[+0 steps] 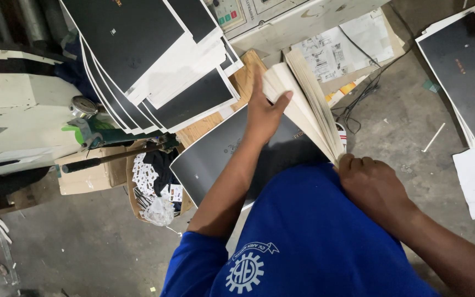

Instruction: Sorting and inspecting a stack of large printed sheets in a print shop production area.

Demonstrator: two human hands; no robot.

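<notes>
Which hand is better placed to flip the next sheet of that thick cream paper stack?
Probably the left hand: its thumb hooks the lifted sheets of the cream paper stack. The right hand is clamping the stack's lower edge.

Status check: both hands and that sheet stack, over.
Left hand flat against lifted stack of sheets. Right hand gripping the stack's lower edge. Dark sheet exposed underneath. Nothing blocking.
</notes>
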